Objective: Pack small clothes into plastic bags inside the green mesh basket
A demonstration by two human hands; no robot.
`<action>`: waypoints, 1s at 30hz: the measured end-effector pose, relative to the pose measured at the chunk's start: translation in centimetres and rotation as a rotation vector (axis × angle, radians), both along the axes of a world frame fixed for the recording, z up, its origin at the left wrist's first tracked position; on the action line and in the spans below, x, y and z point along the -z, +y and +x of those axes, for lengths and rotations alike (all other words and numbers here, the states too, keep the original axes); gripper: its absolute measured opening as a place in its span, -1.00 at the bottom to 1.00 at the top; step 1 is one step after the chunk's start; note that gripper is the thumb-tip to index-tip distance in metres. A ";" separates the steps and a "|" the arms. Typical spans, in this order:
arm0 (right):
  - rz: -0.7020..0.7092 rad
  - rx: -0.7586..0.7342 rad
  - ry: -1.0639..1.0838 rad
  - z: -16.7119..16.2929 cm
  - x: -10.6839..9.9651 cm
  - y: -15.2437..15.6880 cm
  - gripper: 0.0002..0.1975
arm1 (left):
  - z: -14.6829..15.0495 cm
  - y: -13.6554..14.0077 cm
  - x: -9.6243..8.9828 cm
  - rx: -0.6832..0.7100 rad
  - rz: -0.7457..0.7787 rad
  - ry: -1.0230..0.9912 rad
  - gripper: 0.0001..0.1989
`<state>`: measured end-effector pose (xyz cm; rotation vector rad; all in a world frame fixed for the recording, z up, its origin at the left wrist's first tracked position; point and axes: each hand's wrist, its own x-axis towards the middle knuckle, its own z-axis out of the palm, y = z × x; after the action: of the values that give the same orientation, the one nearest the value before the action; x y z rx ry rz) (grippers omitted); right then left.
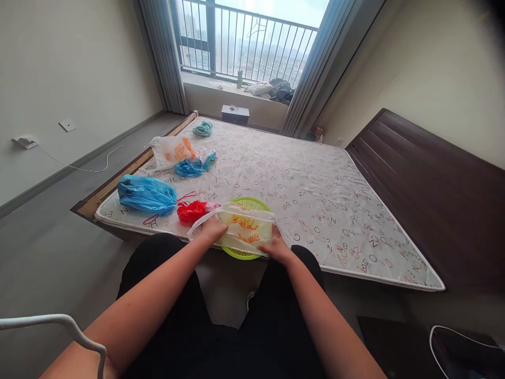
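Observation:
A thin white plastic bag (256, 241) with orange print is stretched flat between my two hands. My left hand (213, 230) is closed on the bag's left side, its fingers partly covered by the plastic. At the opposite side my right hand (277, 248) grips the bag, with its thumb lying over the plastic. Behind and beneath the bag is a round lime-green plastic basket (248, 200), at the mattress edge in front of my knees. Just left of my left hand lies a crumpled red plastic bag (192, 211), with something pink beside it.
The mattress (300, 179) carries a full blue bag (147, 195), a smaller blue bag (190, 167), another white printed bag (171, 151) and a coiled teal bundle (202, 129). A dark headboard (426, 184) stands at right. A white cable (55, 319) crosses the lower left.

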<state>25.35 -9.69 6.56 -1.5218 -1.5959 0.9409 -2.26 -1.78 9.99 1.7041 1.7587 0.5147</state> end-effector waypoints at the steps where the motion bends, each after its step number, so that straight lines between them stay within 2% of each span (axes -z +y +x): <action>1: -0.014 0.006 -0.005 0.2 -0.3 0.1 -0.01 | -0.4 0.1 -0.4 0.038 -0.010 0.028 -0.42; 5: -0.103 0.235 -0.069 0.9 -0.8 0.6 -0.30 | -0.9 -0.5 -1.4 0.093 -0.027 0.176 -0.40; 7: -0.100 0.325 -0.113 1.1 -0.6 0.8 -0.34 | -0.6 -1.1 -1.4 0.105 0.025 0.222 -0.38; 10: -0.046 0.370 -0.220 1.0 -0.2 0.8 -0.39 | -0.2 -1.7 -1.1 0.135 0.090 0.263 -0.37; 13: 0.070 0.437 -0.344 1.0 -0.1 0.7 -0.48 | -0.1 -1.7 -0.7 0.170 0.120 0.269 -0.39; 17: 0.365 0.546 -0.497 1.3 -0.4 0.7 -0.61 | 0.2 -1.7 -0.5 0.251 0.162 0.241 -0.38; 20: 0.479 0.538 -0.508 1.2 -0.7 0.7 -0.61 | 0.7 -1.9 -0.6 0.293 0.154 0.251 -0.34; 23: 0.502 0.438 -0.491 0.7 -1.2 0.6 -0.57 | 0.8 -1.9 -0.9 0.327 0.098 0.285 -0.30; 26: 0.436 0.382 -0.496 0.3 -1.9 0.4 -0.55 | 0.4 -1.7 -1.1 0.367 0.108 0.266 -0.28; 30: 0.294 0.407 -0.416 0.8 -2.8 0.2 -0.55 | -0.2 -1.6 -1.3 0.440 0.161 0.181 -0.25</action>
<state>26.16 -9.45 9.33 -1.8068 -1.5249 0.1619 -2.44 -3.39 11.32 2.2332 1.4212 0.3182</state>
